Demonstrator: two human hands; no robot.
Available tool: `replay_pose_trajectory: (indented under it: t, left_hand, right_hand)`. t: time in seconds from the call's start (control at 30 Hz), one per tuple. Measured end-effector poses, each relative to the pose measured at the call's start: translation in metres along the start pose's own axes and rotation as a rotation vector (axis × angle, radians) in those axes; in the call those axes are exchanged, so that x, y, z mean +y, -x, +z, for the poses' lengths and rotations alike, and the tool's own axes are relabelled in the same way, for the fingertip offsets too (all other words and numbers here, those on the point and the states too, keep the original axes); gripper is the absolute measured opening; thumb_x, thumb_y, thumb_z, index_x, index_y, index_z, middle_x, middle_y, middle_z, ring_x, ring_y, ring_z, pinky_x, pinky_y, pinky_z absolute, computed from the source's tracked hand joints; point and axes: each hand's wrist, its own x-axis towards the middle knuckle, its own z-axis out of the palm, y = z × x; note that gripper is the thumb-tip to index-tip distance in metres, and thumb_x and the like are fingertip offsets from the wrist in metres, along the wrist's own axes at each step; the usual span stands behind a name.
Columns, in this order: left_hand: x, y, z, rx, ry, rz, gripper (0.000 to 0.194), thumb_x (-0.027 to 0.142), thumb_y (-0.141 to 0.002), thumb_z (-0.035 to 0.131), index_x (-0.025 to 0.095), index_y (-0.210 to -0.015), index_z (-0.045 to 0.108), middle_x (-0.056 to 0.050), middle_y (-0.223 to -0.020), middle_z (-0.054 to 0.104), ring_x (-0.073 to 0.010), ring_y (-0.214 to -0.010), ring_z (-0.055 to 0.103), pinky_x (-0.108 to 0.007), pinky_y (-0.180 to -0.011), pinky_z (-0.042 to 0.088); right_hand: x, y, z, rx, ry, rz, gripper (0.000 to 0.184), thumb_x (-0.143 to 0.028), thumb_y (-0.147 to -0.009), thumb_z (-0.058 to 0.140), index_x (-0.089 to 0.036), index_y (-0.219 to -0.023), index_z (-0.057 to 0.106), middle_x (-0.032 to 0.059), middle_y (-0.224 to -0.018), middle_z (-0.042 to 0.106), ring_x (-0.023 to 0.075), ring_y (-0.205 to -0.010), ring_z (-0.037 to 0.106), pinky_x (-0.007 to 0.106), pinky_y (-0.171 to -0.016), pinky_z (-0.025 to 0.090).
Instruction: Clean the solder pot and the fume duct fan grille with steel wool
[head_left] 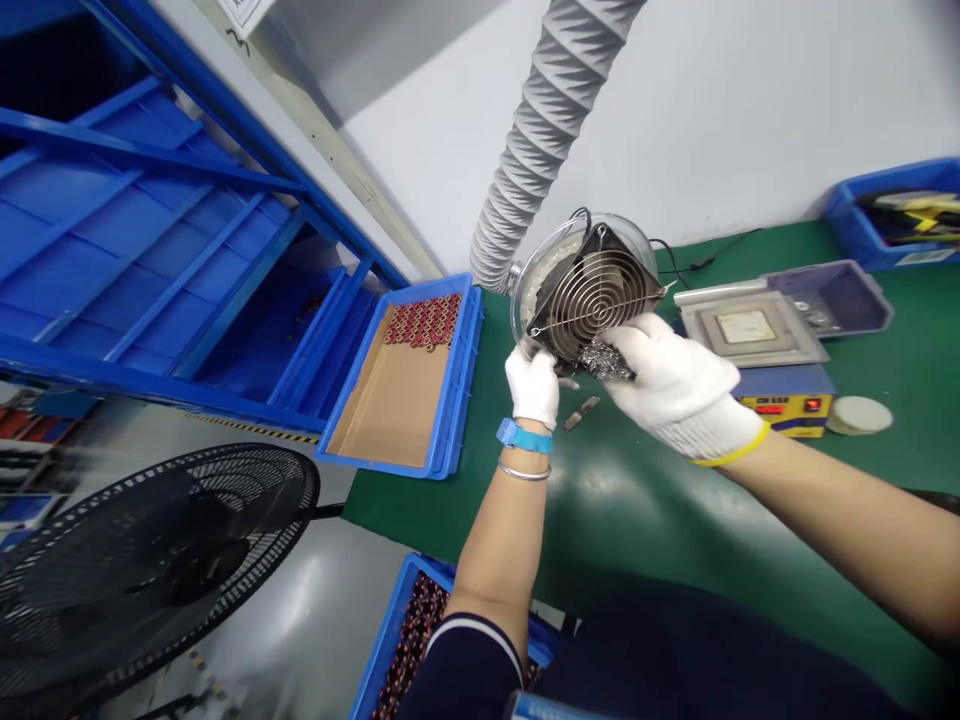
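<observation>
A square black cooling fan with a round wire guard (598, 292) is tilted up in front of a round clear hood (525, 275). My left hand (533, 385), in a white glove, is closed on the fan's lower left corner; its fingertips are partly hidden. A tangled wad of steel wool (606, 360) is gripped in my right hand (671, 385), also gloved in white. The steel wool touches the lower edge of the wire guard. Below the fan, a small flat metal piece (582, 413) lies on the green table (622, 520).
A grey duct hose (551, 120) runs down to the hood. Left stands a blue tray (450, 440) with rows of small red parts. Right are a metal plate (750, 328) on a blue-and-yellow heater unit (795, 385), a grey bin (847, 300) and a round white lid (860, 415).
</observation>
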Motion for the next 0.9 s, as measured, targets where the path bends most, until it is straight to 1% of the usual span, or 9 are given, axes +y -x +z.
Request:
replay_pose_trajectory:
  t: [0.03,0.13,0.2,0.33,0.5,0.63,0.73,0.8,0.9]
  left_hand:
    - [0.001,0.0,-0.001,-0.014,-0.002,0.001,0.025,0.022,-0.059,0.061,0.017,-0.083,0.065,-0.001,-0.072,0.065,-0.0121,-0.056,0.059,-0.022,-0.048,0.054]
    - [0.003,0.0,-0.001,-0.036,0.016,-0.015,0.02,0.021,-0.058,0.061,0.017,-0.077,0.063,0.002,-0.066,0.06,-0.0095,-0.05,0.054,-0.022,-0.046,0.052]
    - [0.003,0.001,0.0,-0.028,0.035,-0.029,0.018,0.02,-0.058,0.062,0.017,-0.076,0.062,0.003,-0.063,0.058,-0.0096,-0.05,0.054,-0.022,-0.047,0.051]
    - [0.004,0.002,0.0,-0.04,0.007,-0.013,0.021,0.023,-0.058,0.06,0.017,-0.077,0.063,0.002,-0.064,0.059,-0.0094,-0.048,0.052,-0.021,-0.044,0.049]
    - [0.003,0.002,0.001,-0.056,-0.011,0.023,0.022,0.027,-0.055,0.056,0.018,-0.075,0.061,0.002,-0.063,0.059,-0.0102,-0.046,0.051,-0.021,-0.039,0.043]
    - [0.003,0.003,0.002,-0.046,-0.008,0.008,0.024,0.027,-0.055,0.057,0.017,-0.076,0.061,0.001,-0.063,0.06,-0.0093,-0.044,0.05,-0.02,-0.039,0.042]
    - [0.004,0.006,0.005,-0.059,0.0,0.006,0.022,0.025,-0.054,0.058,0.018,-0.075,0.058,0.002,-0.063,0.058,-0.0104,-0.047,0.052,-0.02,-0.038,0.041]
    - [0.005,0.007,0.007,-0.038,0.02,-0.009,0.021,0.024,-0.055,0.058,0.019,-0.075,0.056,0.003,-0.061,0.056,-0.0105,-0.047,0.052,-0.02,-0.039,0.041]
    - [0.007,0.008,0.01,-0.018,0.039,-0.03,0.021,0.023,-0.054,0.056,0.019,-0.075,0.055,0.004,-0.06,0.055,-0.0108,-0.047,0.053,-0.02,-0.041,0.042]
  right_hand:
    - [-0.001,-0.003,-0.002,-0.013,0.022,-0.012,0.043,-0.04,-0.093,0.051,-0.027,-0.132,0.065,0.0074,-0.127,0.064,0.0204,-0.084,0.061,0.032,-0.063,0.034]
    - [0.002,-0.013,-0.009,0.046,0.072,0.108,0.043,-0.043,-0.093,0.052,-0.027,-0.13,0.066,0.0076,-0.123,0.064,0.0215,-0.082,0.06,0.03,-0.061,0.03]
    - [0.004,-0.016,-0.012,0.051,0.071,0.131,0.043,-0.044,-0.094,0.051,-0.025,-0.13,0.066,0.0095,-0.123,0.064,0.0216,-0.083,0.06,0.031,-0.061,0.03]
    - [0.003,-0.018,-0.011,-0.033,0.041,-0.03,0.042,-0.042,-0.095,0.048,-0.024,-0.129,0.066,0.0095,-0.123,0.064,0.0202,-0.082,0.06,0.031,-0.063,0.035]
    - [0.003,-0.023,-0.012,0.007,-0.06,0.177,0.043,-0.044,-0.092,0.052,-0.022,-0.127,0.065,0.0122,-0.126,0.063,0.0268,-0.092,0.063,0.035,-0.072,0.044]
    - [0.003,-0.021,-0.006,-0.061,-0.127,0.057,0.041,-0.04,-0.091,0.052,-0.021,-0.125,0.065,0.0102,-0.123,0.066,0.0259,-0.093,0.064,0.036,-0.075,0.048]
    - [0.006,-0.027,-0.007,0.008,-0.159,0.106,0.04,-0.038,-0.09,0.053,-0.019,-0.123,0.067,0.0132,-0.121,0.067,0.0282,-0.099,0.065,0.038,-0.085,0.051]
    - [0.004,-0.03,-0.008,0.053,-0.202,0.145,0.04,-0.036,-0.09,0.053,-0.017,-0.122,0.066,0.015,-0.12,0.067,0.0294,-0.104,0.064,0.04,-0.09,0.052]
    - [-0.002,-0.029,-0.007,0.004,-0.226,0.093,0.04,-0.038,-0.089,0.054,-0.019,-0.123,0.066,0.0126,-0.122,0.066,0.0274,-0.1,0.065,0.039,-0.087,0.053]
